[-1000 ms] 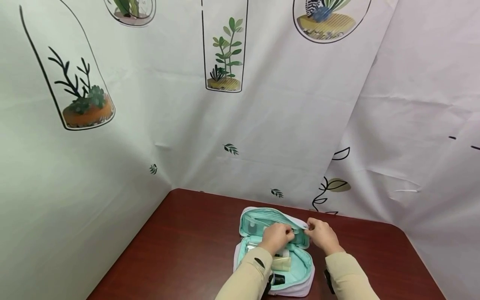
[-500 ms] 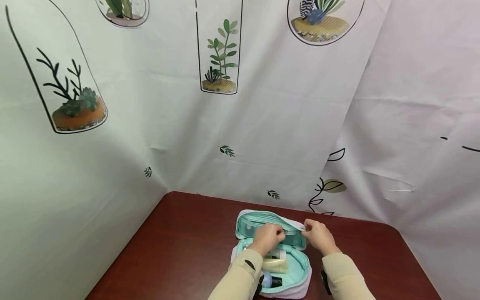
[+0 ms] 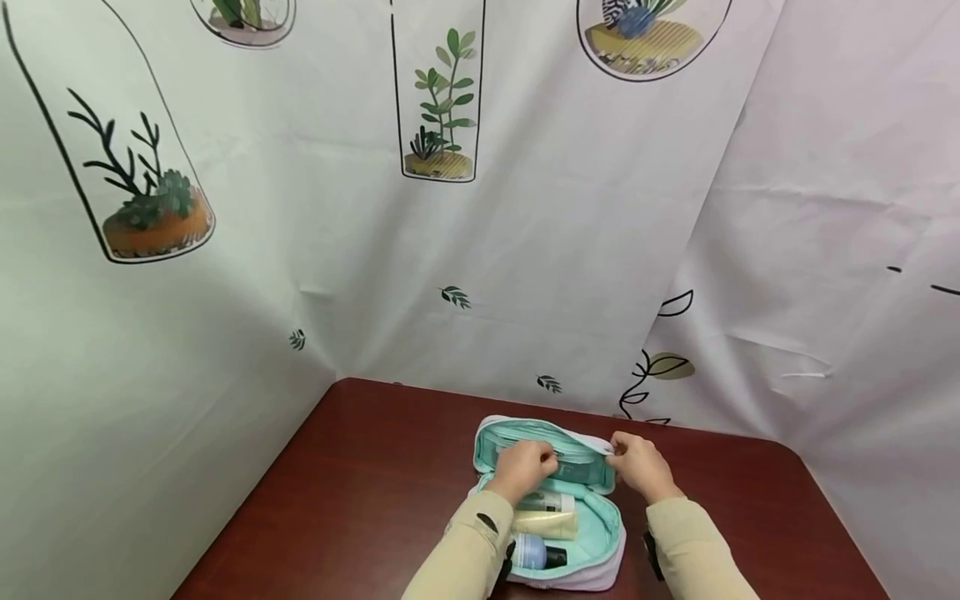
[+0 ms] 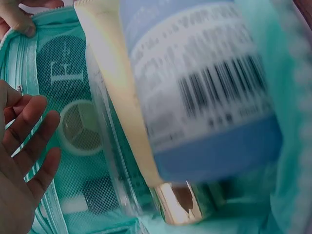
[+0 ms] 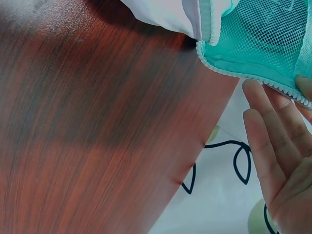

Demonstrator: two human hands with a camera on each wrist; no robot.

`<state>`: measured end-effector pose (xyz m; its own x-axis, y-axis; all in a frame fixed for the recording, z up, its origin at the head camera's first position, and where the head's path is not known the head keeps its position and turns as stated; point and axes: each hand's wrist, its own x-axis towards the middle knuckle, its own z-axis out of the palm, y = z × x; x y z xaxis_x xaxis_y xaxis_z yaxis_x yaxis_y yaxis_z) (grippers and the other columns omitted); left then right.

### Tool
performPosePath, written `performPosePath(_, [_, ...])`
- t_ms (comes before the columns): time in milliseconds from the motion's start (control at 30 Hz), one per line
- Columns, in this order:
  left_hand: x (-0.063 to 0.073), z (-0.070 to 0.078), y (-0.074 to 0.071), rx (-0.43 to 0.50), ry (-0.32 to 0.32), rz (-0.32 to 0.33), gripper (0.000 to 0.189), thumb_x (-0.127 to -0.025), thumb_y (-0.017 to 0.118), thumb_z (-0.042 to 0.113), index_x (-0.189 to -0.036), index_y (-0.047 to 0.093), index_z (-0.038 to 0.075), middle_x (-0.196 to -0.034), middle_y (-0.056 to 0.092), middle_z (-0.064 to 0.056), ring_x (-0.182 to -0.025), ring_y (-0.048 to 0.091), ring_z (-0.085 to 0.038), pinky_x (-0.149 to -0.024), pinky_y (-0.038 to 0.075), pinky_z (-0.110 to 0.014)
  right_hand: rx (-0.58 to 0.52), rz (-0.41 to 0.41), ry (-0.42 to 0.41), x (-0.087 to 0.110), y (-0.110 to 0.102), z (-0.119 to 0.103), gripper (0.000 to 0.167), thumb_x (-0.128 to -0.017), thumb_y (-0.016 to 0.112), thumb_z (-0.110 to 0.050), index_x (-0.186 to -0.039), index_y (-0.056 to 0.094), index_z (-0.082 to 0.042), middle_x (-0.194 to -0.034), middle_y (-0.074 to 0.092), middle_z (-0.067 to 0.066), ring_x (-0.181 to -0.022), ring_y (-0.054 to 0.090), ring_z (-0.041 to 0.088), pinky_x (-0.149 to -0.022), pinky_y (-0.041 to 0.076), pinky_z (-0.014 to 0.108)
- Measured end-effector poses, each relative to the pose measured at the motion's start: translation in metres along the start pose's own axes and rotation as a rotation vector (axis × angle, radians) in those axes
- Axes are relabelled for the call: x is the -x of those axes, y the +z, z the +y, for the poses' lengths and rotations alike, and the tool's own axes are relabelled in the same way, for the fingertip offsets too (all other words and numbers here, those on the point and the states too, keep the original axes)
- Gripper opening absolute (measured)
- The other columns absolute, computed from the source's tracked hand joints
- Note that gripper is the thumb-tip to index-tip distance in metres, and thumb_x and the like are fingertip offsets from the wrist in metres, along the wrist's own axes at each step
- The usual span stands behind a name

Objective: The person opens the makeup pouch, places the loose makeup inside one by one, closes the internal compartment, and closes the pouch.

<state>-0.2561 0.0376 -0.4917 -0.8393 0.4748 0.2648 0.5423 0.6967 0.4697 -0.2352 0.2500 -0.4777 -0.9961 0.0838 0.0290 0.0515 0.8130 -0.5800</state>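
A lavender cosmetic bag [image 3: 609, 575] with mint lining lies unzipped on the table, its lid raised at the back. My left hand [image 3: 521, 469] pinches a small zipper pull [image 4: 19, 88] on the lid's mesh pocket [image 4: 48, 112], its other fingers loosely spread. At the lid's right corner my right hand [image 3: 642, 468] grips the zippered edge [image 5: 273, 87] between thumb and fingers. Inside the bag's base lie a blue bottle [image 3: 531, 552] with a black cap, a pale yellow tube [image 3: 551, 525] with a gold cap, and a clear container [image 4: 114, 146].
Behind the mesh show a dark round item [image 4: 63, 68] marked F, a pale-rimmed round case [image 4: 80, 127] and a dark-and-white item [image 4: 100, 195]. The reddish-brown table [image 3: 337, 500] ends at a white plant-printed curtain [image 3: 360, 250].
My left hand has slid left along the mesh pocket's zipper, uncovering more of the blue bottle and yellow tube. The right hand keeps its grip on the lid's corner.
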Motion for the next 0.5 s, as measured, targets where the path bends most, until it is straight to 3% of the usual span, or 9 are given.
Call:
performPosePath(267, [0.002,-0.009,-0.006,-0.015,-0.026,-0.014,0.035,-0.092,0.053,0.018,-0.06,0.038,0.02,-0.053,0.026,0.008,-0.049,0.021,-0.007,-0.048,0.021,-0.022,0.01,-0.012,0.005,0.0,-0.005,0.0,0.012,-0.081,0.064,-0.009,-0.077,0.054,-0.011,-0.067,0.054,0.0,-0.059,0.06,0.02,-0.049,0.038,0.032])
performPosePath(500, [0.006,-0.016,-0.008,-0.008,-0.033,-0.012,0.039,-0.093,0.053,0.021,-0.059,0.034,0.021,-0.053,0.023,0.007,-0.048,0.018,-0.007,-0.048,0.02,-0.022,0.004,-0.026,0.003,0.003,-0.003,-0.002,0.011,-0.082,0.064,-0.008,-0.077,0.054,-0.01,-0.068,0.056,0.003,-0.059,0.059,0.02,-0.049,0.038,0.032])
